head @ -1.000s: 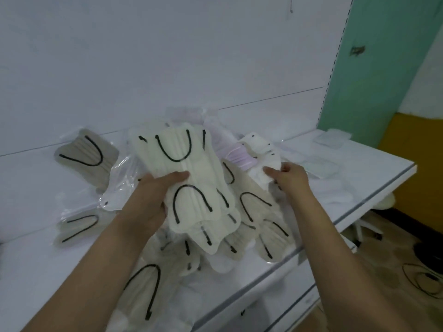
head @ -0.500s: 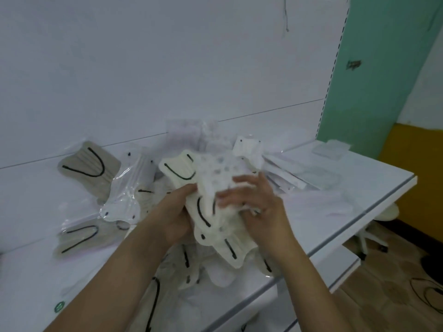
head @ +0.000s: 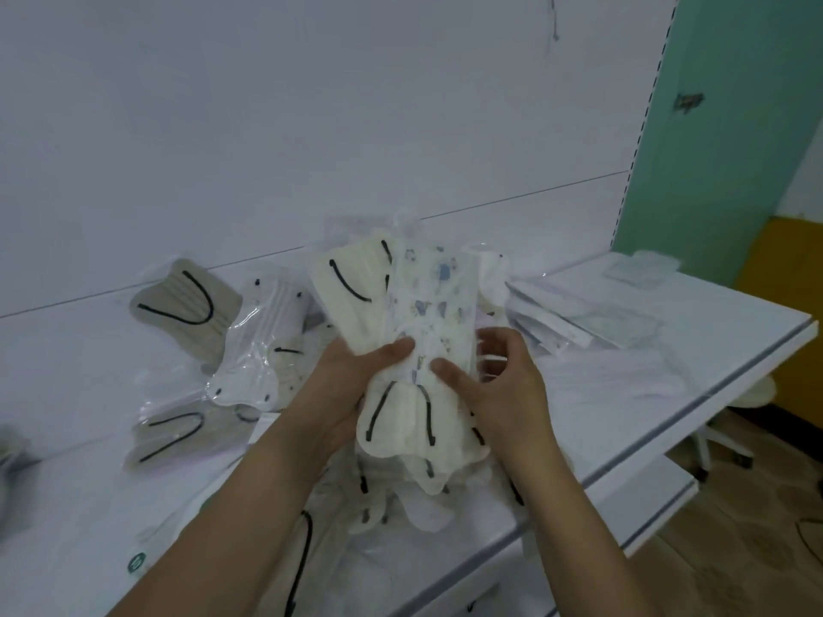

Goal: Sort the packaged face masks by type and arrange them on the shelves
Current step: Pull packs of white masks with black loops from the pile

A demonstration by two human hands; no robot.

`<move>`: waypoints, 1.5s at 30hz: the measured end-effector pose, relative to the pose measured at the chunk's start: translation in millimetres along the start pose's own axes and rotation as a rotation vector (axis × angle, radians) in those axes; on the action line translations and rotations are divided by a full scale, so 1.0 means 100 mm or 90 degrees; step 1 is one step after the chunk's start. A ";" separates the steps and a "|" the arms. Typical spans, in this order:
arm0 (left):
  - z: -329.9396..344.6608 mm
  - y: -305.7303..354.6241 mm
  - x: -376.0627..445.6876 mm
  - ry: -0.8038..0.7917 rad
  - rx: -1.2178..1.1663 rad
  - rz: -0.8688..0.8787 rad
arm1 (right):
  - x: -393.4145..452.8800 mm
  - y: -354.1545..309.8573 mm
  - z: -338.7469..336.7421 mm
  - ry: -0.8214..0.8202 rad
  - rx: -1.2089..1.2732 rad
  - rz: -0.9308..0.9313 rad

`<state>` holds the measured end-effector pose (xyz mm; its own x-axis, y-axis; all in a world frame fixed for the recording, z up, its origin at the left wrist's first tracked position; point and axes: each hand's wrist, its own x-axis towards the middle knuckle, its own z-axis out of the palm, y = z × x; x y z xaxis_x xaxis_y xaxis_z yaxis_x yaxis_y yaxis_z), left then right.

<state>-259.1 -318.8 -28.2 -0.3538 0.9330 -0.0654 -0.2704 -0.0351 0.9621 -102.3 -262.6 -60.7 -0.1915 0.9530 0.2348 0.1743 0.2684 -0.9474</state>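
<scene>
My left hand [head: 352, 385] grips a stack of cream masks with black ear loops [head: 352, 287], held upright above the white shelf [head: 659, 385]. A printed white mask pack [head: 434, 305] with small blue figures lies on top of that stack, and my right hand [head: 499, 389] pinches its lower edge. More cream masks [head: 392, 487] lie heaped under my hands. Beige masks with black loops rest to the left, one at the back [head: 182, 296] and one nearer [head: 173, 434]. A clear-wrapped white mask [head: 258, 345] leans between them.
Flat white mask packs [head: 574, 318] are stacked at the right of the shelf, with one more pack [head: 641, 269] at the far right corner. A lower shelf edge [head: 641, 518] juts out below. A green wall panel [head: 721, 140] stands to the right.
My right hand brought the printed pack onto the cream stack and slid to its lower edge. The stack turned upright in my left hand.
</scene>
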 end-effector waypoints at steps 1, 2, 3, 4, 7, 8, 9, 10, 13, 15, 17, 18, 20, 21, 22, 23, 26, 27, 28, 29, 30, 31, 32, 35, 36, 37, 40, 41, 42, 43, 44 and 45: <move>0.01 -0.01 -0.01 -0.018 -0.005 0.007 | 0.05 0.02 0.00 0.001 0.021 0.033; 0.01 -0.02 -0.03 -0.042 -0.014 0.011 | 0.06 0.03 0.00 0.003 0.058 0.057; 0.01 -0.02 -0.04 -0.061 -0.020 0.011 | 0.07 0.04 0.00 0.007 0.109 0.072; -0.01 -0.02 -0.04 -0.070 -0.019 0.007 | 0.07 0.03 -0.02 0.005 0.176 0.101; -0.08 -0.03 -0.01 -0.036 -0.015 0.006 | 0.10 0.04 -0.14 -0.004 0.336 0.200; -0.10 -0.04 0.01 -0.004 -0.023 0.014 | 0.12 0.07 -0.20 0.000 0.331 0.208; -0.12 -0.05 0.03 0.034 -0.036 0.024 | 0.17 0.13 -0.28 0.000 0.289 0.199; -0.15 -0.05 0.05 0.068 -0.047 0.036 | 0.23 0.20 -0.36 0.007 0.221 0.190; -0.23 -0.05 0.08 0.126 -0.073 0.073 | 0.47 0.46 -0.58 0.042 -0.190 0.170; -0.26 -0.07 0.10 0.146 -0.078 0.088 | 0.61 0.46 -0.62 0.186 -0.387 0.118; -0.28 -0.09 0.11 0.161 -0.077 0.093 | 0.83 0.30 -0.56 0.303 -0.333 -0.008; -0.28 -0.11 0.10 0.166 -0.076 0.094 | 0.99 0.24 -0.49 0.302 -0.292 -0.039; -0.28 -0.13 0.10 0.168 -0.074 0.093 | 1.41 0.14 -0.35 0.231 -0.336 0.008; -0.27 -0.13 0.10 0.164 -0.073 0.093 | 1.63 0.12 -0.31 0.174 -0.382 0.063; -0.27 -0.13 0.10 0.159 -0.072 0.092 | 1.81 0.10 -0.28 0.113 -0.400 0.121; -0.25 -0.13 0.10 0.155 -0.073 0.090 | 1.99 0.10 -0.27 0.051 -0.375 0.149; -0.24 -0.09 0.12 0.156 -0.081 0.074 | 2.30 0.05 -0.27 0.044 -0.197 0.066; -0.24 -0.06 0.13 0.153 -0.090 0.065 | 2.31 -0.05 -0.28 0.094 -0.151 -0.008; -0.25 -0.03 0.14 0.148 -0.101 0.054 | 2.26 -0.19 -0.28 0.151 -0.099 -0.092; -0.27 0.00 0.15 0.141 -0.116 0.044 | 2.15 -0.35 -0.27 0.196 -0.033 -0.175; -0.28 0.02 0.15 0.134 -0.130 0.034 | 2.01 -0.49 -0.24 0.203 0.036 -0.233; -0.29 0.04 0.16 0.129 -0.144 0.022 | 1.83 -0.61 -0.21 0.166 0.101 -0.277; -0.29 0.05 0.15 0.125 -0.156 0.009 | 1.60 -0.70 -0.17 0.094 0.134 -0.317; -0.33 0.12 0.08 0.088 -0.174 0.013 | 0.96 -0.58 -0.06 -0.171 0.041 -0.425; -0.37 0.17 0.04 0.080 -0.185 0.022 | 0.81 -0.47 -0.02 -0.237 -0.025 -0.451; -0.42 0.22 -0.02 0.073 -0.197 0.028 | 0.69 -0.37 0.02 -0.287 -0.087 -0.469; -0.60 0.37 -0.22 0.061 -0.196 0.028 | 0.48 -0.23 0.20 -0.388 -0.137 -0.464; -0.67 0.37 -0.28 0.070 -0.179 0.029 | 0.40 -0.26 0.28 -0.421 -0.134 -0.466; -0.73 0.37 -0.35 0.089 -0.152 0.038 | 0.31 -0.32 0.36 -0.460 -0.122 -0.458; -0.83 0.37 -0.41 0.124 -0.122 0.055 | 0.23 -0.37 0.45 -0.495 -0.104 -0.440; -0.95 0.40 -0.48 0.167 -0.100 0.075 | 0.13 -0.45 0.53 -0.506 -0.092 -0.419; -1.09 0.44 -0.58 0.213 -0.088 0.101 | 0.02 -0.54 0.61 -0.492 -0.094 -0.400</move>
<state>-348.1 -413.4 -11.2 -0.6670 0.7447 -0.0238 -0.2986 -0.2379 0.9242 -171.1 -284.1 -22.8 -0.8549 0.2939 0.4275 -0.0658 0.7560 -0.6513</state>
